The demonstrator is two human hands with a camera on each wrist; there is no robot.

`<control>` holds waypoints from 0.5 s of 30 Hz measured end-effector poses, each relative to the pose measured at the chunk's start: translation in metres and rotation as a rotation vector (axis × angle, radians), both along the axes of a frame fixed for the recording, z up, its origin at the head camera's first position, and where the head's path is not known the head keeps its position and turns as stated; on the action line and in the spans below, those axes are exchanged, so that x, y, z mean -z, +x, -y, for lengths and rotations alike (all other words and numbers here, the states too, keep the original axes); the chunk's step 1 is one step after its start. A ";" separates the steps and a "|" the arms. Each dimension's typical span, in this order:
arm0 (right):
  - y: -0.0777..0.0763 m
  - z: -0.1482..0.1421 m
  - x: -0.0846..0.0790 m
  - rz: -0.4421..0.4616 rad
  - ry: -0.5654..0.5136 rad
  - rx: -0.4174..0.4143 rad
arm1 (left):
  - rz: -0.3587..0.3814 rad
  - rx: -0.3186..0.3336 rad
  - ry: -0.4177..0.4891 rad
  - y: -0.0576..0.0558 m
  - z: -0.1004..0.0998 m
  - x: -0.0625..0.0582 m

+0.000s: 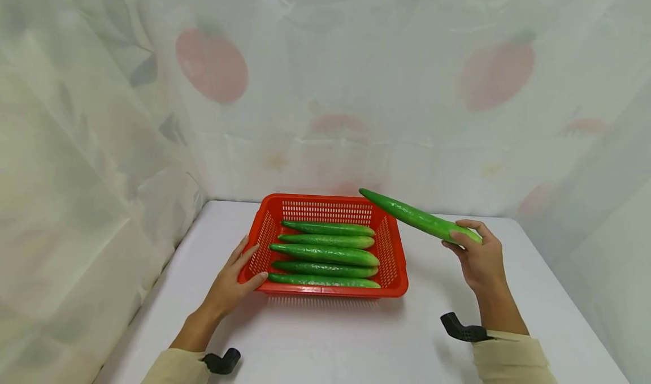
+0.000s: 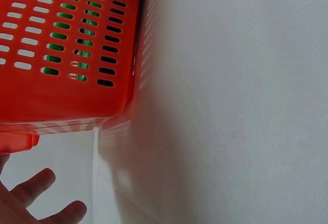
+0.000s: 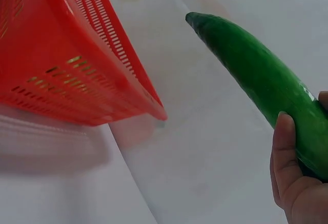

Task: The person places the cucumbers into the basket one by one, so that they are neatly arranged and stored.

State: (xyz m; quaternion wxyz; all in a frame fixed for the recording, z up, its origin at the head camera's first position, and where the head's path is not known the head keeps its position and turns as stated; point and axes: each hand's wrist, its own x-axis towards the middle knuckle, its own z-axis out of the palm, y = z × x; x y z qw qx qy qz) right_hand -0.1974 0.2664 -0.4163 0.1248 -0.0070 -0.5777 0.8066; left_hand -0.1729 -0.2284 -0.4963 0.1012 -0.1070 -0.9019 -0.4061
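A long green cucumber is held in the air by my right hand, right of the basket. Its thick pale end sits between thumb and fingers, while the thin dark tip reaches up over the basket's back right corner. In the right wrist view the thumb lies along the cucumber. The red plastic basket stands on the table with several cucumbers lying crosswise inside. My left hand rests on the basket's left rim, thumb at the front left corner, fingers spread and fairly straight. The left wrist view shows only some fingers.
The white table extends around the basket. Behind and at both sides hangs pale sheeting with faded fruit prints. Black wrist-worn devices stick out from both forearms.
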 end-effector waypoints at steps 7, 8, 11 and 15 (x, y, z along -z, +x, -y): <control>-0.011 0.013 0.000 0.003 0.078 -0.071 | 0.005 0.001 0.003 0.001 0.000 -0.001; -0.013 0.015 0.000 0.008 0.088 -0.079 | 0.005 0.001 0.004 0.001 0.000 -0.002; -0.018 0.020 0.002 0.017 0.112 -0.102 | 0.006 0.002 0.004 0.001 0.000 -0.002; -0.026 0.028 0.005 0.014 0.132 -0.139 | 0.004 0.004 0.001 0.001 0.000 -0.002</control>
